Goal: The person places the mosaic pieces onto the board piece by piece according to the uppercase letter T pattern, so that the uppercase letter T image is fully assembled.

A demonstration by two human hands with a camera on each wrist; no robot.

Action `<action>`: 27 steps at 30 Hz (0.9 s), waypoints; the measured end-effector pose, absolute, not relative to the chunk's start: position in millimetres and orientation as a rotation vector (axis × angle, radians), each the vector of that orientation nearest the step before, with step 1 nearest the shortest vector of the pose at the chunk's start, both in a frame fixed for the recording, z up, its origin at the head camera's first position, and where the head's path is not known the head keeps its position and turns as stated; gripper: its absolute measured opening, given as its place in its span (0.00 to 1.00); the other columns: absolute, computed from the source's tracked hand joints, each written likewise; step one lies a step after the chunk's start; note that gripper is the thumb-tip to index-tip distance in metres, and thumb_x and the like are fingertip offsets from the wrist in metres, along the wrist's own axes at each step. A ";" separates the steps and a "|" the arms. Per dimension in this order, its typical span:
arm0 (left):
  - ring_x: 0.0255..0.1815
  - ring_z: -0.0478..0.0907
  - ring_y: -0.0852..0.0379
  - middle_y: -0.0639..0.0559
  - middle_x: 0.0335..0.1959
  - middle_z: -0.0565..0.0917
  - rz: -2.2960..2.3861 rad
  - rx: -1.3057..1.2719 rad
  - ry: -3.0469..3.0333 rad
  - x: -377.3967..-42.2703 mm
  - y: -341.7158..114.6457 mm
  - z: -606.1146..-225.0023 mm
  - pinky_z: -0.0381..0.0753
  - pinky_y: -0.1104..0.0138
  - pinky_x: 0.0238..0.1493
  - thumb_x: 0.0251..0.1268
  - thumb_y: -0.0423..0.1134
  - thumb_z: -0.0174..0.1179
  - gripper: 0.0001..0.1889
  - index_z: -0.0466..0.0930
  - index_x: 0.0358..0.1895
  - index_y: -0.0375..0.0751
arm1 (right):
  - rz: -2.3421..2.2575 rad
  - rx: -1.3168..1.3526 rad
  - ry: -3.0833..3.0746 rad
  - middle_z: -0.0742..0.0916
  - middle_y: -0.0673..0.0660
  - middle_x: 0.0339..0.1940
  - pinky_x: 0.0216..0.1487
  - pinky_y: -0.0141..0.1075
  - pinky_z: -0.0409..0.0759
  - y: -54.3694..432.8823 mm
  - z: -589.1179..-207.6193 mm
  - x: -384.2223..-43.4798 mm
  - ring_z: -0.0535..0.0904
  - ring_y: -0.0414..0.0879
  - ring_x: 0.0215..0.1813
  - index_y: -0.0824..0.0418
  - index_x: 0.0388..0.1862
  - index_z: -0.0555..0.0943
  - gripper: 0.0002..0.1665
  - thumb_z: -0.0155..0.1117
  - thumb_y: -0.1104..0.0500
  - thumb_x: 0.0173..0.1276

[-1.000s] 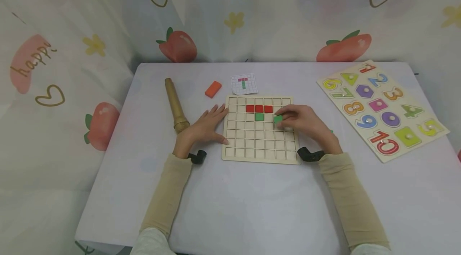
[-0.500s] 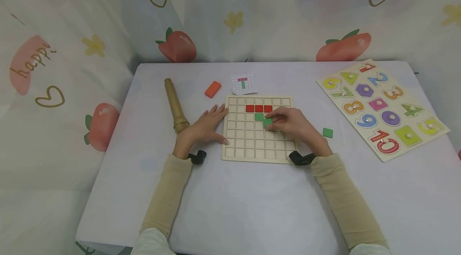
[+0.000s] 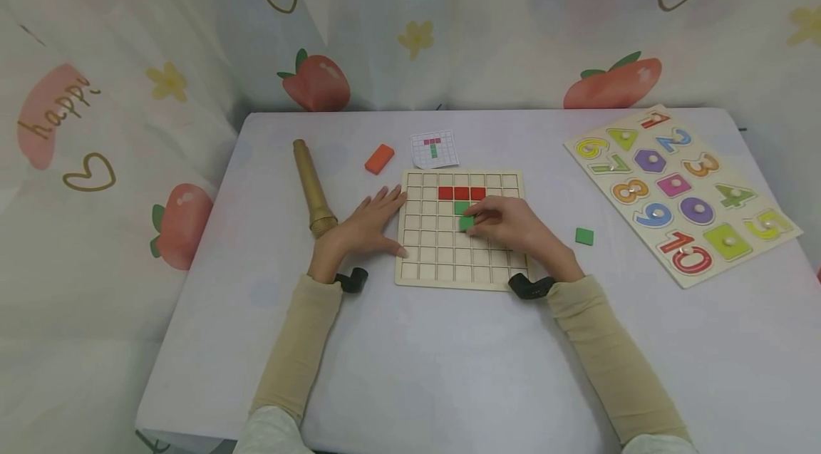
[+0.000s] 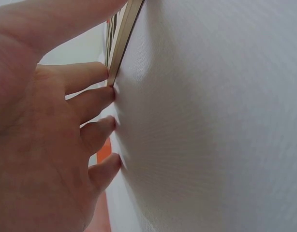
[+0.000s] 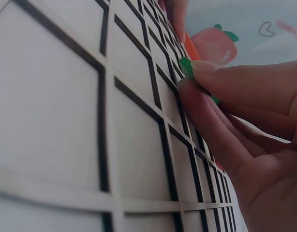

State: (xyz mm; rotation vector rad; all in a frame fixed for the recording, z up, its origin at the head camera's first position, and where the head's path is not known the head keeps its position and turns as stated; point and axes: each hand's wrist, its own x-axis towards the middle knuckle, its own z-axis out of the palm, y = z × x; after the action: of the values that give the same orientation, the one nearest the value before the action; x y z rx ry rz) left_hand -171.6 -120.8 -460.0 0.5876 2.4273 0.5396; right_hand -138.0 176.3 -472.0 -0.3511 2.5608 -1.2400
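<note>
A wooden grid board (image 3: 436, 269) lies on the white-covered table. Three red square tiles (image 3: 461, 194) fill a row near its top, and one green tile (image 3: 461, 207) sits under the middle one. My right hand (image 3: 513, 222) pinches another green tile (image 3: 466, 224) between thumb and fingers, just below the placed green one; the right wrist view shows this held tile (image 5: 186, 66) close over the grid. My left hand (image 3: 367, 226) lies with fingers spread along the board's left edge; in the left wrist view the fingertips touch the table beside the board's side (image 4: 123, 43).
A paper card (image 3: 435, 149) with a red and green T pattern lies behind the board, an orange block (image 3: 380, 159) beside it. A brown stick-like piece (image 3: 311, 187) lies left, a loose green tile (image 3: 584, 236) right. A number puzzle board (image 3: 683, 197) occupies the right side.
My right hand has moved left across the board with the green tile, stopping below the placed green one. The loose green tile at right has come into fuller view. My left hand stays put.
</note>
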 end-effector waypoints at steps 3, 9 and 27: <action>0.87 0.29 0.52 0.54 0.87 0.39 0.539 0.587 2.426 -172.0 -120.6 -459.8 0.31 0.54 0.86 0.56 0.54 0.77 0.62 0.42 0.85 0.49 | -1.248 -0.384 2.553 0.89 0.59 0.45 0.50 0.32 0.84 174.6 -472.0 -137.2 0.85 0.48 0.45 0.64 0.53 0.88 0.18 0.76 0.63 0.64; 0.87 0.29 0.52 0.54 0.87 0.39 0.537 0.586 2.424 -172.4 -120.5 -459.5 0.32 0.54 0.86 0.55 0.54 0.77 0.62 0.42 0.85 0.48 | -1.221 -0.453 2.595 0.87 0.57 0.42 0.48 0.35 0.85 170.9 -475.0 -136.2 0.83 0.46 0.43 0.63 0.52 0.88 0.17 0.76 0.62 0.64; 0.87 0.29 0.52 0.53 0.87 0.39 0.518 0.583 2.431 -171.0 -119.0 -458.9 0.32 0.54 0.86 0.55 0.54 0.77 0.62 0.41 0.85 0.48 | -1.169 -0.499 2.704 0.84 0.58 0.41 0.46 0.39 0.85 164.5 -477.9 -133.7 0.83 0.48 0.41 0.65 0.51 0.88 0.16 0.76 0.65 0.63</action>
State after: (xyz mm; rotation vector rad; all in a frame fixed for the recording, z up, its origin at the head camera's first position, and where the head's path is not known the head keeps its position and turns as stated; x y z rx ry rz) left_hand -171.0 -119.0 -458.9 0.5827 2.4310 0.5184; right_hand -133.7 164.5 -477.9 -0.4993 2.7040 -1.1694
